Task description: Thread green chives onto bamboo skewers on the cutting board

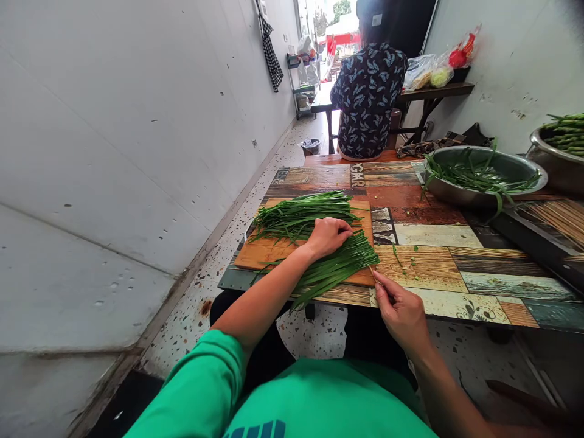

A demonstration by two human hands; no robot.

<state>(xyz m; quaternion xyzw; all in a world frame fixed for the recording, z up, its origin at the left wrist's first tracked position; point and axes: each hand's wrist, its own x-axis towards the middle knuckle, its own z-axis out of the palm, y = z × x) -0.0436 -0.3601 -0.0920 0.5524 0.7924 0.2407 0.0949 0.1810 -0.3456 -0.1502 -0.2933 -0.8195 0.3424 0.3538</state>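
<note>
A flat row of garlic chives (340, 264) lies across the wooden cutting board (253, 255), its leafy ends hanging over the table's near edge. My left hand (327, 236) is at the far side of this row, fingers curled together on the chives; the fingertips are partly hidden. My right hand (401, 310) pinches a thin bamboo skewer (373, 274) at the row's near right corner. How far the skewer runs into the chives is hidden. Behind my left hand, a second, thicker pile of chives (301, 213) rests on the board.
Right of the board stands a steel bowl (488, 198) with loose chives, and beyond it another bowl (542, 161) of green stalks. A tray (538, 243) holds several skewers (561, 219). Green scraps (413, 261) dot the table. Ahead, a person (369, 100) sits facing away.
</note>
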